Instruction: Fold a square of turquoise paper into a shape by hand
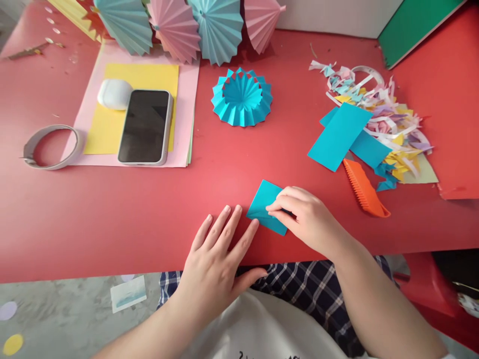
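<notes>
A small square of blue paper (pixel 258 202) lies turned at an angle near the front edge of the red table, with a faint crease line across it. My left hand (pixel 220 254) is open, palm down with fingers spread, and its index fingertip touches the paper's lower left edge. Over the right part of the paper, my right hand (pixel 303 214) is closed in a pinch, thumb and index finger close to the surface. What the pinch holds, if anything, is hidden. Beyond both hands stands a pleated blue paper ring (pixel 242 112).
Blue paper rectangles (pixel 340 137) lie by a heap of paper scraps (pixel 385 114) and an orange serrated tool (pixel 364 189) on the right. At left are a phone (pixel 145 127), a white case (pixel 114 93), paper sheets (pixel 97 137) and a tape ring (pixel 69 155). Folded paper umbrellas (pixel 175 30) stand behind.
</notes>
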`<state>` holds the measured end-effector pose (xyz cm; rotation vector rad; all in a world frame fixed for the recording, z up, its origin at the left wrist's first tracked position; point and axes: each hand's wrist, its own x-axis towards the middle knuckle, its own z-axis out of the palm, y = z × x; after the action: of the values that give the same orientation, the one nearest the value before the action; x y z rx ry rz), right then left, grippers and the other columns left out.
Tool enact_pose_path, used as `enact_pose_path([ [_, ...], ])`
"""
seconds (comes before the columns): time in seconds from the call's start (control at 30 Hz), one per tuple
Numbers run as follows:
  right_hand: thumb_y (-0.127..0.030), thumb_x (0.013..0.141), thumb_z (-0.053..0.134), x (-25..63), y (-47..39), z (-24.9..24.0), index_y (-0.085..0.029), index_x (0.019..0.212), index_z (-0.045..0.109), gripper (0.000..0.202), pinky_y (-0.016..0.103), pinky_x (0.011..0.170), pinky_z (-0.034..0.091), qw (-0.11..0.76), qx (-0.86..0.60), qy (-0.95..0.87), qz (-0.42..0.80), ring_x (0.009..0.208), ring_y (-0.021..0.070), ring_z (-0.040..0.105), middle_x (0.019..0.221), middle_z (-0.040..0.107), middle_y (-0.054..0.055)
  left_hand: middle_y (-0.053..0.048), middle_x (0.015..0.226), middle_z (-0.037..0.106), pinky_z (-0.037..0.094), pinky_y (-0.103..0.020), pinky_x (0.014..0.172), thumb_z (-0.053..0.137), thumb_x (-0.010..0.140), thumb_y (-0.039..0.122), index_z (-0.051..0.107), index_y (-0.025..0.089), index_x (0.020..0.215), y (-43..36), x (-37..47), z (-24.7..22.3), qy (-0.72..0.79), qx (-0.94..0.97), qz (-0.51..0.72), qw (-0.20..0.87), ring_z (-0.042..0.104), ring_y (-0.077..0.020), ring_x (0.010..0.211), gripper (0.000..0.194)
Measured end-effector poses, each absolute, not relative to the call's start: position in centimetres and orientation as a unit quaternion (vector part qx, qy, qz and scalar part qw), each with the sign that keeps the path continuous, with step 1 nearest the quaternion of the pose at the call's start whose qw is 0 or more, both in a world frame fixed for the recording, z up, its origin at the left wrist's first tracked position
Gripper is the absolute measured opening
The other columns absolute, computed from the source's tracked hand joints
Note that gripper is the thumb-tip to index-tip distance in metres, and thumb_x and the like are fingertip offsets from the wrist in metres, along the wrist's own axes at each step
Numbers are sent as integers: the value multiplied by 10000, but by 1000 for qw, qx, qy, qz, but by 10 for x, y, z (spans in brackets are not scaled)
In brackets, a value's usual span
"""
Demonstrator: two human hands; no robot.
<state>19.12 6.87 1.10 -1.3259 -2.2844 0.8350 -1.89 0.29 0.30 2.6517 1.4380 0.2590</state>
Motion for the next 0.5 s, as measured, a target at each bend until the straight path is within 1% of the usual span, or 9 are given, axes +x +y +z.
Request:
enact_pose_path([
  [0.17,-151,862,506,192,69,10,-169,799,596,112,267,701,432,188,-466,-813,295,768,132,520,798,581,28,-134,1426,360,287,-486,1056,471,803,596,400,203,1353,4,-16,2,495,862,95,55,323,-311,1315,679],
  [0.4,-145,861,507,193,69,11,-163,809,602,111,267,699,429,187,-466,-814,294,772,132,519,806,581,33,-143,1374,436,300,-485,1051,529,826,459,491,161,1269,6,-23,6,530,835,130,66,360,-298,1297,536],
  [0.5,-141,858,513,193,69,11,-162,809,606,107,268,704,429,183,-466,-814,293,779,134,521,805,582,33,-162,1384,416,286,-510,1050,521,831,461,464,146,1291,6,-19,7,525,837,139,65,319,-320,1315,561],
])
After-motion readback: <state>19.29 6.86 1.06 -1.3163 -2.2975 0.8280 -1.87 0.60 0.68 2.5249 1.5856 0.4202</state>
